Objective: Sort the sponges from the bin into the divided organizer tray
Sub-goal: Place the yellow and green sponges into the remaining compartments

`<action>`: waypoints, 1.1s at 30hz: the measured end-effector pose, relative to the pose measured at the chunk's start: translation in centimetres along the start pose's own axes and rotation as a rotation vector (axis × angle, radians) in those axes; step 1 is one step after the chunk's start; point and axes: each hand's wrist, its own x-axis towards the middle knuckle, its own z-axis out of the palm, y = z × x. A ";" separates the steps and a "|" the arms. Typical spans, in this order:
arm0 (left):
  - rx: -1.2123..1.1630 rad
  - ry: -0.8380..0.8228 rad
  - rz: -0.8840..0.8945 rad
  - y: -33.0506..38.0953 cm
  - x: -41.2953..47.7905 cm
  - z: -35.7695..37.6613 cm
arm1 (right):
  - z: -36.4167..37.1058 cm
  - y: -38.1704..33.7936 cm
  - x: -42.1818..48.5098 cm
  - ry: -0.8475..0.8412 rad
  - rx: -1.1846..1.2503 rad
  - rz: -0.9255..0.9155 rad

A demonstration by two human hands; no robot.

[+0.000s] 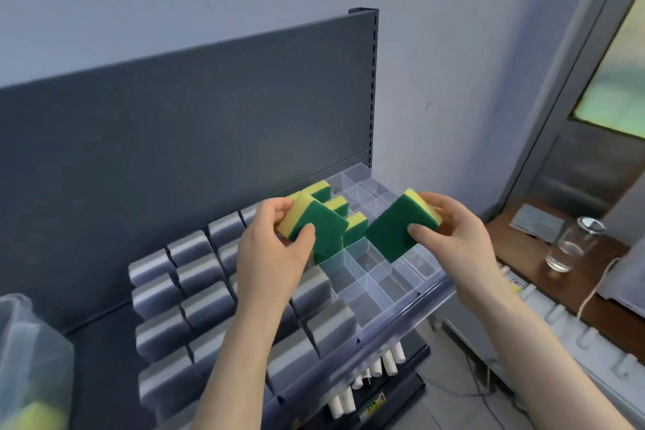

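Note:
My left hand [270, 248] grips a green-and-yellow sponge [314, 222] above the middle of the clear divided organizer tray [394, 293]. My right hand [453, 237] holds a second green-and-yellow sponge [394, 227], tilted, over the tray's right part. Three more green-and-yellow sponges [336, 204] stand upright in back compartments, just behind the left-hand sponge. Several grey sponges [188, 276] fill the tray's left compartments. The clear bin [31, 360] sits at the lower left edge, with something yellow blurred inside it.
The tray rests on a dark grey shelf with a tall back panel [209, 136]. White tubes [377, 370] lie on the shelf below. At right, a brown ledge holds a glass jar [576, 241]; a door [600, 108] stands behind it.

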 end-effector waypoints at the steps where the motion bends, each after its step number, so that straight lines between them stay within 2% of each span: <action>1: 0.008 -0.009 0.004 -0.1 0.3 0.2 | 0.2 0.2 0.5 -0.007 0.003 -0.002; 12: 0.225 -0.076 -0.015 0.4 1.8 2.0 | 0.9 2.3 6.6 -0.297 -0.017 -0.036; 20: 0.308 -0.062 -0.099 1.4 1.2 3.5 | 0.9 3.8 9.5 -0.531 -0.040 -0.053; 33: 0.360 -0.160 -0.163 0.6 0.1 5.7 | 1.1 6.4 11.2 -0.700 -0.077 -0.094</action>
